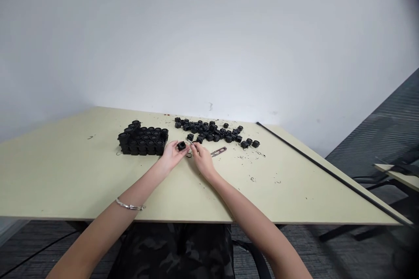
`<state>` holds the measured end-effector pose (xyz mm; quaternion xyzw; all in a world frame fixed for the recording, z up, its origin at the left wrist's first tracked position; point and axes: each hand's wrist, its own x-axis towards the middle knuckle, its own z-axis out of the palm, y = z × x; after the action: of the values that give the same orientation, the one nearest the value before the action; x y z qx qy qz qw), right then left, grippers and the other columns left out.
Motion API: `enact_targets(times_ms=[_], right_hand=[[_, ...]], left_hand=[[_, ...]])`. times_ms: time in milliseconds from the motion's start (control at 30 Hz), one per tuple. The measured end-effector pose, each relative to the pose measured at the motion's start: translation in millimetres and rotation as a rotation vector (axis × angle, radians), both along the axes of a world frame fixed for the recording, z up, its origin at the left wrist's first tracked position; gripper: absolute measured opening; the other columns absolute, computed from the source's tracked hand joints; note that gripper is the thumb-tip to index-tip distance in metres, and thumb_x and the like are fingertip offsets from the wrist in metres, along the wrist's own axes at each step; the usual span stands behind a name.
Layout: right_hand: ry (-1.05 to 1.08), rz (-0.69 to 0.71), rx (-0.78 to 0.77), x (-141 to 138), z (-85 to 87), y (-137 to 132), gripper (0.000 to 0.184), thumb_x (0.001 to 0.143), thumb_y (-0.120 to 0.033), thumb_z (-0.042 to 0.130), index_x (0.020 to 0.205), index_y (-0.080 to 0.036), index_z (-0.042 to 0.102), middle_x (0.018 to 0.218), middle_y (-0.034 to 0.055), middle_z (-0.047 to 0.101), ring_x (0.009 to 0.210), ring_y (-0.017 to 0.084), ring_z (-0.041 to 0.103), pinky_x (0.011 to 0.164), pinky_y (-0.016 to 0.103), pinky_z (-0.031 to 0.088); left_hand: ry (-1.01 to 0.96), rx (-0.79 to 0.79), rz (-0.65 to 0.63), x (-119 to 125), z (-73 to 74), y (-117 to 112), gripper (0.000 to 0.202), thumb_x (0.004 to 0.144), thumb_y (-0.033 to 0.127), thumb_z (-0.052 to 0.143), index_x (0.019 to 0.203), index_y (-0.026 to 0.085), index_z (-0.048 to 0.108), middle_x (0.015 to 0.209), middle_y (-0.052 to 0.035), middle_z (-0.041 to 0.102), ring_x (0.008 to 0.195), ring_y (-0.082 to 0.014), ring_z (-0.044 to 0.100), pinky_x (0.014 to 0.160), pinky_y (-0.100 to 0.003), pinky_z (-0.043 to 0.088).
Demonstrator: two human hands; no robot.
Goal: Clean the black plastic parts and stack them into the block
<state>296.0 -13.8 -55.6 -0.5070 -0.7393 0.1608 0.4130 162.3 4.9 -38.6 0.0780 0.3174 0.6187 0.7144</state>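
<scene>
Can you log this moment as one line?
left hand: black plastic part | right hand: thin metal tool | nearby: packed black parts, loose black parts

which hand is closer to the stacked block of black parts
Left. The left hand, holding a black part, sits just right of the stacked block; the right hand is further right, past the left hand.

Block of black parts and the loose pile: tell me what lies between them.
In the head view, only a narrow strip of tabletop with a few dark specks separates the block from the loose pile.
</scene>
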Motion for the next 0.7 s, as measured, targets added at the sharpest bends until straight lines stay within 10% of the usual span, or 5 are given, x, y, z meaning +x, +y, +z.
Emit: enact_targets(times_ms=[300,700], right_hand=[[0.124,0.033,0.032,7.1,4.6,0.3,0.041,0.092,-0.047,0.031,0.089,-0.021,0.061,0.068,-0.0006,0.058,0.063,0.014,0.052,0.06,0.023,0.036],[0.171,0.093,0.065,3.4,-1.7,2.0,0.033,0.09,-0.04,0.037,0.099,-0.018,0.059,0.078,0.0019,0.061,0.071,0.015,0.054,0.067,0.024,0.039]], left_hand=[[0.053,0.259,-0.089,3.2,0.6,-2.8,0.028,0.075,-0.003,0.052,0.098,0.009,0.061,0.09,-0.0123,0.069,0.088,-0.0174,0.067,0.082,-0.026,0.054],[0.116,0.274,-0.02,3.2,-2.3,-0.3,0.004,0.076,0.012,0.065,0.081,0.011,0.065,0.077,-0.0055,0.066,0.068,-0.0093,0.062,0.061,-0.017,0.052]])
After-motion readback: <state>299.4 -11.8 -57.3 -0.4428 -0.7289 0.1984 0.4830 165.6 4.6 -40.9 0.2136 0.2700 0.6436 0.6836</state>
